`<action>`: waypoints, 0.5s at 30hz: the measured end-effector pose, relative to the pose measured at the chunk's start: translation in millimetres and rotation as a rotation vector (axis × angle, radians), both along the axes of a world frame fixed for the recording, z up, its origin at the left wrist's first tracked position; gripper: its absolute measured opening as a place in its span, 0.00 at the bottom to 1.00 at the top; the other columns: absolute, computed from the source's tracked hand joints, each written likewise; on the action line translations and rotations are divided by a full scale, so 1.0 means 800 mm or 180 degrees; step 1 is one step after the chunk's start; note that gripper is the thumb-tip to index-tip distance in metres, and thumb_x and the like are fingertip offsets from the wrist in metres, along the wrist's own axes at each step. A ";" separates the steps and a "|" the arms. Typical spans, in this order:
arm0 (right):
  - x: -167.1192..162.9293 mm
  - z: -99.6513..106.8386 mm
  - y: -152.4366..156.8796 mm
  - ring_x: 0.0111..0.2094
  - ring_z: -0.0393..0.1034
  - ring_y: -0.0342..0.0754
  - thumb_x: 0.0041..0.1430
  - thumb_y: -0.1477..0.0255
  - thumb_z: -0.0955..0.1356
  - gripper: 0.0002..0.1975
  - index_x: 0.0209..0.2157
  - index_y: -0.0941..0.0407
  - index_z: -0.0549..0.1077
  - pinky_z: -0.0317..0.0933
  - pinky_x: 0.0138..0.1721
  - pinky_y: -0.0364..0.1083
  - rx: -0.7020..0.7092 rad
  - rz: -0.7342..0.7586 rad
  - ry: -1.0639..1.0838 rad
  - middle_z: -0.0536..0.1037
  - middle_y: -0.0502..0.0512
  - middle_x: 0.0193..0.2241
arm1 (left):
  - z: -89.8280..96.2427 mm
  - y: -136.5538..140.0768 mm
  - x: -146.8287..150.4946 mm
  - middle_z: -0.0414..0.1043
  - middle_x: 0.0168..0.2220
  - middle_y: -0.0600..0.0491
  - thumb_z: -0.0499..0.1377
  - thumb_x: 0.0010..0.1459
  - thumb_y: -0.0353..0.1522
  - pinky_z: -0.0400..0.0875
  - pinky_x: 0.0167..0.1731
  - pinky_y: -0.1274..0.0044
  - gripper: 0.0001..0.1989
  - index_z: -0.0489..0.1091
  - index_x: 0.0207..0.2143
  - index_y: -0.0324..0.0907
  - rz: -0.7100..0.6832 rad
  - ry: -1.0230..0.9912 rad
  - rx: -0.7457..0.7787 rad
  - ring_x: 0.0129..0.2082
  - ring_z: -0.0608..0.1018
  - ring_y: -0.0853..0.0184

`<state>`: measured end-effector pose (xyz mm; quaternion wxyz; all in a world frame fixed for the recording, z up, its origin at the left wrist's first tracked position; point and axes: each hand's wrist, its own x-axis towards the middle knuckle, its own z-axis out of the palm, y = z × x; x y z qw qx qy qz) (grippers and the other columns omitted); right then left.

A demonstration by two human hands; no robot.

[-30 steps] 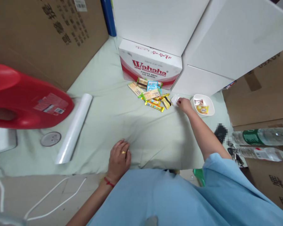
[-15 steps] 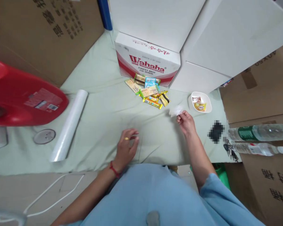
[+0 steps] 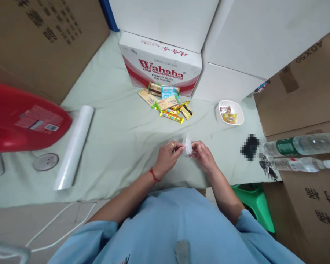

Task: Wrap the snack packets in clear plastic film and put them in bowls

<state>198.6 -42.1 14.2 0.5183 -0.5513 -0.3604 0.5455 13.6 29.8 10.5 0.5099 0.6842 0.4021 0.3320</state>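
Note:
Between my two hands is a small crumpled clear plastic bag (image 3: 187,145), held above the cloth near the front of the table. My left hand (image 3: 169,156) pinches its left side between thumb and fingertips. On the other side my right hand (image 3: 204,156) has closed fingers on the bag's right edge. Beyond them lies a pile of wrapped snack bars (image 3: 167,102) in yellow, green and blue packets. To the right stands a white square bowl (image 3: 238,109) with a few small wrapped snacks (image 3: 229,118) in it.
A Wahaha water carton (image 3: 161,66) stands behind the snacks. On the left are a plastic film roll (image 3: 74,146), a round lid (image 3: 46,161) and a big red jug (image 3: 27,117). Two clear bottles (image 3: 313,143) and keys (image 3: 268,170) lie at the right edge. A green stool (image 3: 265,212) is below.
My right hand has brought the plastic bag leftward and closer to me. My left hand has moved right and taken hold of the bag too. The view has shifted slightly.

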 end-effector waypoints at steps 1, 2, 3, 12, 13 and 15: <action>-0.003 -0.001 0.001 0.37 0.71 0.47 0.55 0.45 0.76 0.27 0.43 0.51 0.74 0.67 0.37 0.46 0.0042 -0.0020 -0.0142 0.76 0.52 0.38 | 0.000 -0.002 0.000 0.79 0.32 0.52 0.61 0.65 0.39 0.68 0.35 0.74 0.11 0.80 0.36 0.43 0.0019 0.0008 -0.0055 0.32 0.76 0.66; -0.006 -0.003 0.003 0.40 0.71 0.48 0.53 0.47 0.78 0.27 0.45 0.51 0.74 0.68 0.39 0.46 0.0076 -0.0034 -0.0326 0.76 0.52 0.40 | -0.001 -0.003 -0.001 0.79 0.33 0.52 0.60 0.65 0.39 0.67 0.36 0.74 0.12 0.80 0.36 0.43 0.0016 0.0006 -0.0091 0.33 0.76 0.66; -0.010 -0.006 0.004 0.41 0.71 0.48 0.52 0.50 0.79 0.27 0.46 0.51 0.74 0.68 0.40 0.46 0.0089 -0.0050 -0.0505 0.76 0.52 0.40 | -0.001 -0.003 -0.003 0.79 0.33 0.52 0.59 0.65 0.40 0.67 0.36 0.74 0.12 0.79 0.36 0.43 0.0016 -0.0006 -0.0126 0.33 0.76 0.66; 0.043 -0.006 0.020 0.25 0.66 0.42 0.47 0.57 0.81 0.22 0.37 0.54 0.77 0.62 0.23 0.39 -0.0493 -0.0349 -0.0289 0.76 0.47 0.27 | -0.021 0.016 -0.049 0.63 0.25 0.58 0.61 0.60 0.51 0.62 0.30 0.76 0.20 0.67 0.30 0.44 0.0906 -0.0701 -0.1192 0.27 0.65 0.69; 0.055 -0.002 0.029 0.25 0.66 0.41 0.46 0.58 0.82 0.22 0.37 0.54 0.77 0.63 0.23 0.39 -0.0466 -0.0535 -0.0266 0.76 0.46 0.26 | -0.025 0.016 -0.053 0.64 0.26 0.58 0.62 0.59 0.52 0.62 0.30 0.76 0.21 0.67 0.30 0.44 0.0952 -0.0812 -0.1351 0.27 0.66 0.69; 0.075 0.008 0.051 0.28 0.71 0.42 0.45 0.59 0.82 0.23 0.38 0.53 0.76 0.70 0.28 0.41 -0.0252 -0.0981 -0.0136 0.77 0.47 0.30 | -0.029 0.015 -0.060 0.66 0.26 0.57 0.64 0.56 0.53 0.62 0.30 0.76 0.22 0.67 0.31 0.44 0.1004 -0.0969 -0.1576 0.27 0.67 0.69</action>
